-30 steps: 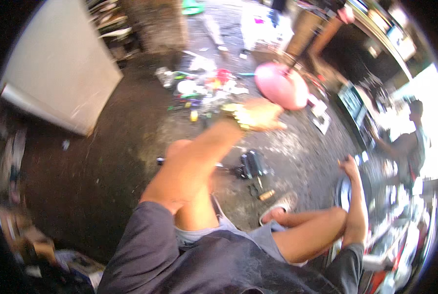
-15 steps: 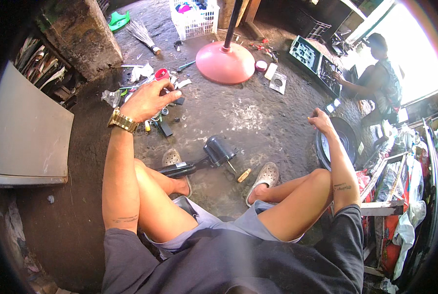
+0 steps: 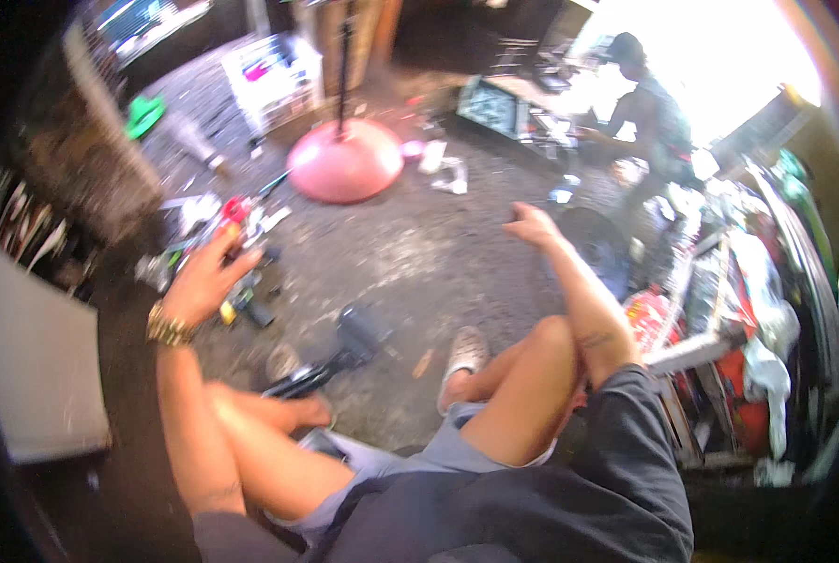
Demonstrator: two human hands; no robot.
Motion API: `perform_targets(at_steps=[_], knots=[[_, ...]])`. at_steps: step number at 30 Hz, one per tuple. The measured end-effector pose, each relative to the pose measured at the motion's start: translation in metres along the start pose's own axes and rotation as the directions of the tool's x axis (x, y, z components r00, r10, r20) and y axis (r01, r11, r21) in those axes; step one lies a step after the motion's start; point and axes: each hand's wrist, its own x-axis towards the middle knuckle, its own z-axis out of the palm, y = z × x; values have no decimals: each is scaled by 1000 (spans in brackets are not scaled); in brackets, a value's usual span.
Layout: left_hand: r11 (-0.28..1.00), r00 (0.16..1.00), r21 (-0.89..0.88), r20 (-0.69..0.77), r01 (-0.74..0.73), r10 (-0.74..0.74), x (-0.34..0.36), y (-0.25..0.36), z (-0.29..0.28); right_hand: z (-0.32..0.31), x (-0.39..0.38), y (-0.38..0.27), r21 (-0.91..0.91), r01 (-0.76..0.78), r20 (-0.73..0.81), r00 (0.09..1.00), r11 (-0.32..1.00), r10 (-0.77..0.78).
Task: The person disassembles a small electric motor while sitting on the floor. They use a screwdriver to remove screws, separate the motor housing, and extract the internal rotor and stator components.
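Observation:
My left hand [image 3: 208, 283], a gold watch [image 3: 169, 327] on its wrist, hovers with fingers apart over a pile of small parts. A red round piece [image 3: 235, 208] and a yellow-tipped piece [image 3: 228, 312] lie around it. My right hand [image 3: 534, 227] hangs above the floor beside a dark round basin [image 3: 596, 246]; its thumb and fingers look apart, with nothing visible in them, though motion smears it. Between my feet lies a black fan motor [image 3: 361, 328] on its black neck [image 3: 302, 380]. A screwdriver's tan handle [image 3: 424, 363] is near my right clog [image 3: 466, 352].
A pink round stand base [image 3: 344, 174] with a black pole stands ahead. Beyond are a white crate [image 3: 274, 94], a broom [image 3: 194, 145] and a green plastic piece [image 3: 144, 116]. A person [image 3: 658, 113] crouches by an open case [image 3: 492, 108]. Metal frames and bags [image 3: 719, 272] crowd the right.
The view has swung right, so the scene sits further left and is blurred. Both my hands stay raised, the left over the parts and the right near the basin. Nothing is visibly picked up.

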Motion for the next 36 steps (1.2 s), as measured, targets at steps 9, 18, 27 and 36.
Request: perform_targets(at_steps=[9, 18, 27, 36], knots=[[997, 996, -5, 35, 76, -76, 3, 8, -2, -2, -10, -11, 112, -27, 25, 999, 993, 24], [996, 995, -6, 55, 89, -88, 3, 8, -1, -2, -12, -12, 67, -2, 3, 1000, 998, 2], [994, 992, 6, 62, 109, -109, 2, 11, -1, -6, -14, -14, 79, -46, 68, 997, 996, 40], [997, 989, 56, 133, 52, -59, 7, 2, 11, 5, 2, 8, 45, 62, 13, 998, 997, -63]])
